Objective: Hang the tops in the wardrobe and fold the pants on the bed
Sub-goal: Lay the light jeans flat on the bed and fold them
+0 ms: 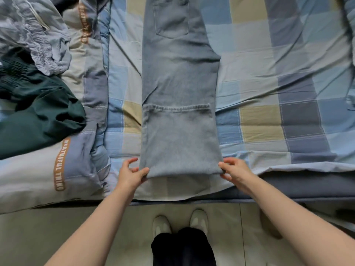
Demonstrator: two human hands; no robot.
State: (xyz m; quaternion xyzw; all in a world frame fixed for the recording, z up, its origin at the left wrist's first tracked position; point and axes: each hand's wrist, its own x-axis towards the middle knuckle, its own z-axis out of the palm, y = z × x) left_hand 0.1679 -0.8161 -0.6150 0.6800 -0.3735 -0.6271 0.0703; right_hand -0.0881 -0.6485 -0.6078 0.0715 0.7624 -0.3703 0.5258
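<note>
At the near edge of the bed (288, 54), the person stands facing it, both arms reaching forward. The left hand (130, 174) pinches the near left corner of the jeans (178, 83), thumb on top and fingers curled under the fold. The right hand (233, 169) pinches the near right corner in the same way. Both hands grip cloth; neither is free.

The jeans lie flat in the middle of the checked sheet, long axis running straight away from the person. The hem (175, 108) has been brought over and lies across the legs, so the edge held is a fold, not the hem. Beyond the hem the legs run on to the seat, where a back pocket (171, 18) shows near the top of the view. The waistband is out of view.

Judgement: the coming fold turns on that axis. The held edge must travel directly away, toward the pocket, both hands level. Each hand is equally near its corner.

To the left, well apart from the jeans, lie a dark green garment (38, 112) and a crumpled grey one (38, 35).
</note>
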